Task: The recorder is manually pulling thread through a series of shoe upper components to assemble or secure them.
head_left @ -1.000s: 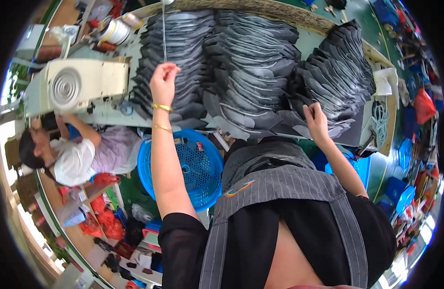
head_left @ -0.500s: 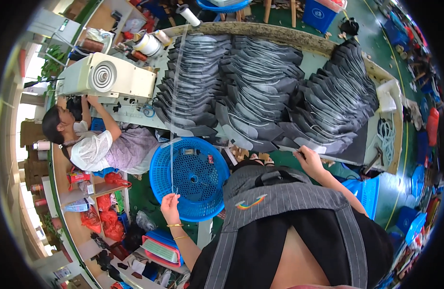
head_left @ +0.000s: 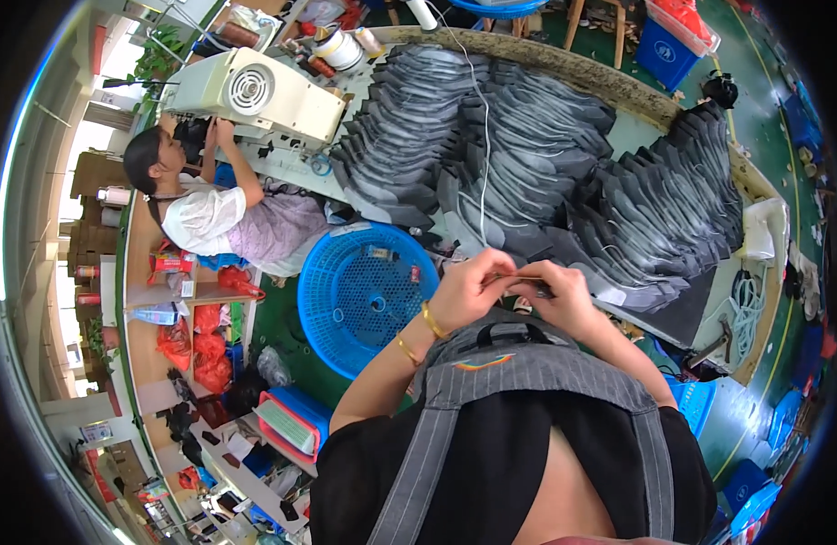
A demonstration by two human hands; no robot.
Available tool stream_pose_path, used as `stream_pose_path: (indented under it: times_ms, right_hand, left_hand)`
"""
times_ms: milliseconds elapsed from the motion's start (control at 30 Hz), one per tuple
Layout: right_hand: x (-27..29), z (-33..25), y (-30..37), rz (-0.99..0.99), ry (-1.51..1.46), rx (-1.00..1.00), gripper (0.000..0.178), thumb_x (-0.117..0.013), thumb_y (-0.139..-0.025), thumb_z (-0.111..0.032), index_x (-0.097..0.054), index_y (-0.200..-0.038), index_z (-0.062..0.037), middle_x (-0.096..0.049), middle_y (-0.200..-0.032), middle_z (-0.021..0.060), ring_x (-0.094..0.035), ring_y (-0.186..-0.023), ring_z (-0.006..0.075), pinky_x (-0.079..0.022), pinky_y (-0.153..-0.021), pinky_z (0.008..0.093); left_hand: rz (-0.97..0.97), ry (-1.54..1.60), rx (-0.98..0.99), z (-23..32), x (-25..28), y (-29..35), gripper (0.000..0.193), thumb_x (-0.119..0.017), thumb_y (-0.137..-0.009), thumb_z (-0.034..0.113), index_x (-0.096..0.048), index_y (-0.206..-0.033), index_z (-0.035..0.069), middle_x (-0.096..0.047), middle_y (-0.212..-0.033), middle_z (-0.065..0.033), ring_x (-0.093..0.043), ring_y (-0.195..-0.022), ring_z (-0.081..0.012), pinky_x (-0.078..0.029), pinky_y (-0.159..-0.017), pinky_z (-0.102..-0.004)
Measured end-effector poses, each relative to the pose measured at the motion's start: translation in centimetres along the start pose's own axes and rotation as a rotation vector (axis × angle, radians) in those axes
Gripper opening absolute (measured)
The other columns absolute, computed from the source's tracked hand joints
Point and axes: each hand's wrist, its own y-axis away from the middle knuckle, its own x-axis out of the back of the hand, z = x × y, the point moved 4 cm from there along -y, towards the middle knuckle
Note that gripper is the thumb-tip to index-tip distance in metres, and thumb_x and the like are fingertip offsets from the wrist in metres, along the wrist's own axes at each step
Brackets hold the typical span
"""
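Note:
My left hand [head_left: 468, 289] is closed in a pinch on a white thread [head_left: 486, 145]. The thread runs up across the table to a white spool [head_left: 423, 14] at the far edge. Close against it, my right hand [head_left: 564, 298] is also closed, with the fingertips of both hands meeting in front of my apron [head_left: 564, 363]. A small dark thing shows under the right fingers, too small to name. Just beyond the hands lie three overlapping rows of grey and black cut pieces [head_left: 527, 136]. A blue plastic basket [head_left: 314, 318] stands left of my hands, with small items inside.
At the left, a person [head_left: 200, 213] works at a cream sewing machine [head_left: 300, 104]. Thread cones [head_left: 336, 50] stand behind it. A hammer [head_left: 713, 348] and coiled pale cord [head_left: 748, 295] lie at the table's right end. Shelves with red bags [head_left: 209, 359] are at the left.
My hands have come together in front of my apron; before, they were far apart. The thread has shifted right with my left hand and now hangs across the middle row. The view has turned.

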Motion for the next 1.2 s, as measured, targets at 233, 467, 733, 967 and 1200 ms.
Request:
stream_pose_path:
  times_ms: [233,467,733,967,1200]
  right_hand:
    - [1.0,-1.3,-0.3,-0.014,0.061,0.011,0.017,-0.070,-0.074,0.002,-0.065,-0.089,-0.0021,-0.064,-0.075,0.0103,-0.063,-0.061,0.0232,-0.048,-0.054,0.0306]
    - [-3.8,5.0,-5.0,0.038,-0.152,-0.451,0.011,-0.068,-0.083,-0.006,-0.061,-0.084,0.0010,-0.061,-0.067,0.0063,-0.053,-0.058,0.0107,-0.044,-0.055,0.0262]
    - [-21.3,11.2,-15.2,-0.149,-0.189,-0.608,0.019,-0.065,-0.085,-0.019,-0.065,-0.089,-0.0003,-0.066,-0.079,0.0168,-0.065,-0.069,0.0260,-0.050,-0.065,0.0354]
    - [-29.4,19.1,-17.1,-0.068,0.082,-0.631,0.018,-0.062,-0.084,-0.020,-0.065,-0.087,-0.0020,-0.067,-0.084,0.0147,-0.064,-0.079,0.0339,-0.050,-0.067,0.0414]
    - [-30.1,20.8,-17.4,-0.055,0.220,-0.716,0.023,-0.066,-0.083,-0.024,-0.064,-0.083,-0.0019,-0.066,-0.082,0.0159,-0.064,-0.078,0.0346,-0.051,-0.068,0.0424]
  left_hand:
    - [-0.194,0.042,-0.072,-0.8,1.2,-1.8,0.016,-0.068,-0.086,0.013,-0.063,-0.098,0.005,-0.067,-0.080,-0.0079,-0.067,-0.074,-0.0175,-0.051,-0.065,-0.0281]
    - [0.009,-0.551,-0.235,-2.8,16.4,-3.8,0.011,-0.075,-0.075,0.023,-0.073,-0.077,0.013,-0.066,-0.070,-0.0020,-0.055,-0.063,-0.0207,-0.045,-0.060,-0.0323]
    - [-0.007,-0.797,-0.053,-14.6,34.2,-2.2,0.011,-0.078,-0.072,0.024,-0.074,-0.076,0.015,-0.066,-0.069,0.0019,-0.053,-0.072,-0.0195,-0.042,-0.069,-0.0330]
    - [-0.022,-0.673,0.139,-27.2,37.9,-5.5,0.012,-0.078,-0.072,0.028,-0.075,-0.075,0.018,-0.063,-0.066,0.0050,-0.049,-0.073,-0.0182,-0.041,-0.073,-0.0329]
    - [-0.083,-0.644,-0.010,-31.3,38.1,-8.2,0.009,-0.077,-0.073,0.026,-0.073,-0.074,0.018,-0.060,-0.064,0.0056,-0.048,-0.072,-0.0186,-0.041,-0.071,-0.0334]
